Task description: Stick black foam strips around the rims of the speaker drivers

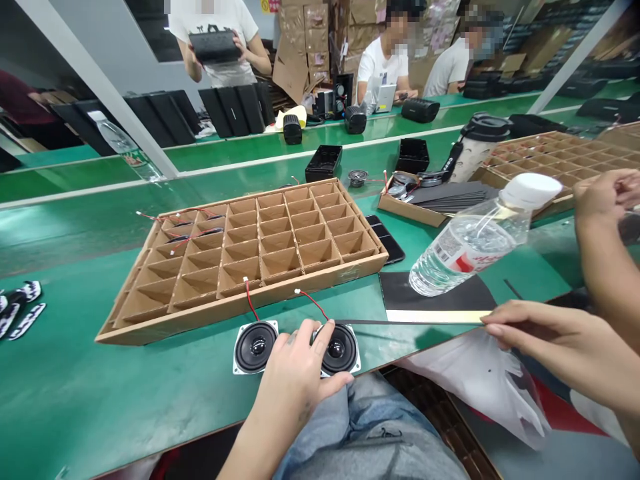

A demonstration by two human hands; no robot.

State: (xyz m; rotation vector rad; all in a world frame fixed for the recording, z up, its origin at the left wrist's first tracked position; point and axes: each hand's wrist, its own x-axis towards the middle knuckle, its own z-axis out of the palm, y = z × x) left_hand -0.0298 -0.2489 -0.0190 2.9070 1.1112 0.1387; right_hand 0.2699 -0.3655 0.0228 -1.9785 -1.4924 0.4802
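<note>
My left hand [295,360] grips a square-framed speaker [344,350], its fingers at the top edge and its thumb near the lower edge. A second speaker [255,347] lies just left of that hand, and each has a red wire with a white plug. My right hand [540,333] is closed in a pinch on the end of a thin black strip [370,322]. This strip stretches left to the upper edge of the gripped speaker. Beneath its right part lies a black sheet [435,293] with a pale band along its front.
A divided cardboard tray [240,287] stands behind the speakers, with a few wired parts at its left. A water bottle [460,240] stands on the black sheet. A phone [385,240] lies behind. Another person's arm [605,233] reaches in at right; co-workers sit opposite.
</note>
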